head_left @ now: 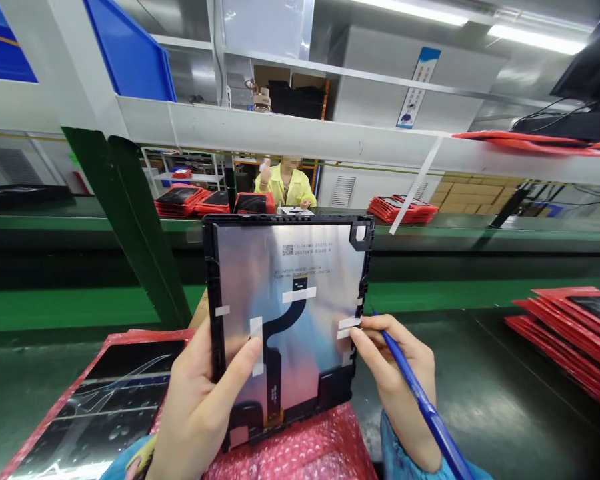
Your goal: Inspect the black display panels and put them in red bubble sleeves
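Note:
My left hand (205, 393) grips the left edge of a display panel (300, 293) in a black frame, held upright with its shiny metal back facing me. The thumb lies across the panel beside a white tape strip (256, 343). A black flex cable (279, 333) runs down the panel's middle. My right hand (397, 370) holds a blue stick tool (425, 407) like a pen, and its fingertips pinch a small white tape strip (349, 327) at the panel's right edge.
Pink bubble wrap (300, 453) lies under the panel, with another dark panel (115, 400) at lower left. Red trays (575, 333) are stacked at right. A green conveyor (80, 307) runs across. A person in yellow (286, 187) sits beyond it, among more red trays (403, 210).

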A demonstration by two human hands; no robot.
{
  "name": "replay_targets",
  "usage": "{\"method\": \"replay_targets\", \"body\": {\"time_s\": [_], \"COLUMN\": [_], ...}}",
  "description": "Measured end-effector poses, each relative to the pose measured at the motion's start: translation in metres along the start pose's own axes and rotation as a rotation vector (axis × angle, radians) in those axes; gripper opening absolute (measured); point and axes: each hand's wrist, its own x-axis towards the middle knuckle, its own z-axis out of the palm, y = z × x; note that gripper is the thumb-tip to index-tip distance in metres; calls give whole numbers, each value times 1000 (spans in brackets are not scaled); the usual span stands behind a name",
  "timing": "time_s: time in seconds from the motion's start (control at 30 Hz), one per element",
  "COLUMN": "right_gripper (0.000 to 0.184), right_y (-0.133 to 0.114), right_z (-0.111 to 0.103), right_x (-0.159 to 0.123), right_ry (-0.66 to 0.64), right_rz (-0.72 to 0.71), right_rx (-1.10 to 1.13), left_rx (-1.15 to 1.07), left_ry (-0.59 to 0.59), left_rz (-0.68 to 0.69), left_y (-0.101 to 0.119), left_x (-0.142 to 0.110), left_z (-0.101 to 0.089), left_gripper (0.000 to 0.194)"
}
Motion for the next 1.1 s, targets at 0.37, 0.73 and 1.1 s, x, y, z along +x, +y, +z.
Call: {"method": "replay_targets", "body": {"time_s": [0.37,0.73,1.1], "right_gripper": [26,11,8], "right_y": [9,9,8], "right_z": [-1,-6,-12], "right_x": [-1,-2,-3], "right_ry": [-42,-115,-164], "right_rz": [60,94,95], "right_rx": [154,266,286], "left_rx": [-155,-247,-300], "left_ry": [-11,-27,-45], "left_rz": [-57,-81,-110], "left_y": [-1,-4,-3], "left_x": [11,15,15], "left_z": [1,1,2], "left_gripper": [43,44,44]}}
